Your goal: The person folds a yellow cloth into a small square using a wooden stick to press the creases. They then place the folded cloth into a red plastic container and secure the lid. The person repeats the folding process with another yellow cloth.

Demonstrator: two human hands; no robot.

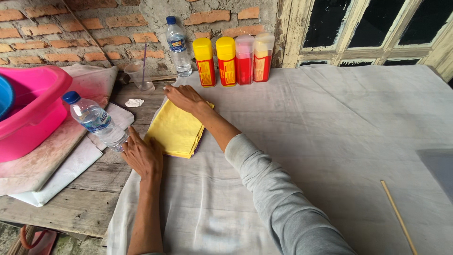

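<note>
Two hands are on the bench, and I start with the biggest thing I see: a white cloth (330,123) covering most of the bench, running from the far edge by the brick wall to the near edge. At the left edge sits a pink plastic basin (35,106) on a stained white board (42,160). On the cloth, near its left edge and toward the far side, lies a folded stack of yellow cloth (175,130). My right hand (185,98) rests flat on the stack's far corner, fingers spread and clamped on nothing. My left hand (143,155) lies open, palm down, against the stack's near-left edge, fingers together and pointing away from me.

Along the far edge stand four containers: two yellow bottles (214,61) and two red ones with clear caps (254,57). Left of them stands a clear water bottle (177,46), and a second water bottle (96,122) lies tilted just beside my left hand. A clear plastic cup (138,75) with a straw stands near the wall. A thin wooden stick (398,217) lies toward the near-right corner.
</note>
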